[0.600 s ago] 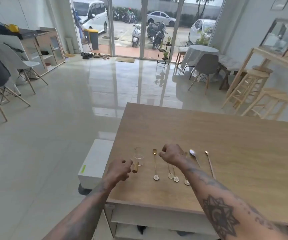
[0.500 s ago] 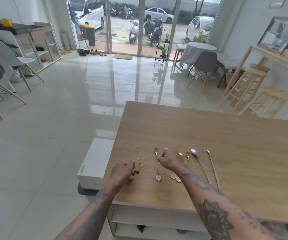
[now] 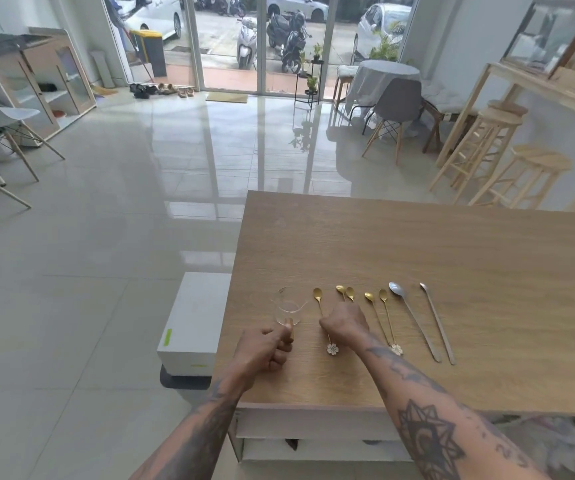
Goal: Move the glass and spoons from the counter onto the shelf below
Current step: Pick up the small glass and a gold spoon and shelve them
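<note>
A clear glass [image 3: 288, 304] with a short wooden handle stands near the left edge of the wooden counter [image 3: 417, 244]. My left hand [image 3: 265, 351] is closed on that handle. To its right, several gold spoons lie in a row. My right hand [image 3: 345, 323] is fisted over the stems of two gold spoons [image 3: 345, 291], whose bowls stick out side by side beyond my knuckles. One gold spoon [image 3: 318, 296] lies just left of that hand and two gold spoons [image 3: 376, 299] lie right of it. A silver spoon [image 3: 414, 320] and a thin stirrer [image 3: 436, 323] lie farthest right.
The white shelf opening [image 3: 313, 445] sits under the counter's near edge. A white box [image 3: 196, 320] stands on the floor against the counter's left side. Wooden stools [image 3: 507, 161] stand at the back right, chairs at the left.
My right hand has dropped onto the two middle gold spoons and closed, and their bowls now lie close together. My left hand has stayed on the glass handle.
</note>
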